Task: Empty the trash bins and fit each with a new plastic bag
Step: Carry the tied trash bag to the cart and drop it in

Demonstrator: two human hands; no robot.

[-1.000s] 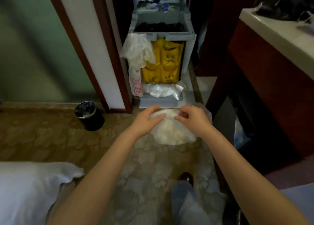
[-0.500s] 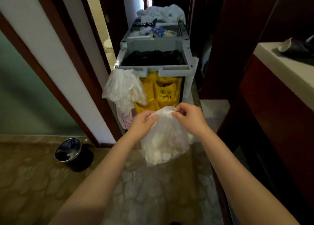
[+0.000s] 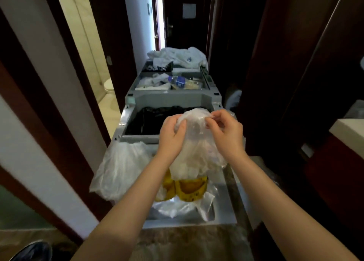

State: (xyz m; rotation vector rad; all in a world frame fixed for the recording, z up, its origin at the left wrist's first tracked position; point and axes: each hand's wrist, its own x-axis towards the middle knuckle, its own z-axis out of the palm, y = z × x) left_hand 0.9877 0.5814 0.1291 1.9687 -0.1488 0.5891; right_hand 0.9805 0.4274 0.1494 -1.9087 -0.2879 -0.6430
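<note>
Lifted since the earlier frame from before the yellow pockets (image 3: 189,189) up to the black-lined hopper (image 3: 149,121) of the cart (image 3: 171,100), mid-frame: full clear bag (image 3: 197,158), neck pinched in left grip (image 3: 173,134) and right grip (image 3: 224,132), both clenched on plastic. Best to keep the neck gathered, clear the rim, then release over the hopper; counted: two grips, one held bag, two other clear bags (image 3: 122,168) on the cart, one black bin (image 3: 33,250) at lower left.

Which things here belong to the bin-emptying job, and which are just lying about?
Job: filled clear bag, pinched by left hand and right hand; black-lined cart bin; floor bin.
Lying about: heaped white linen; yellow pouches; toilet.
</note>
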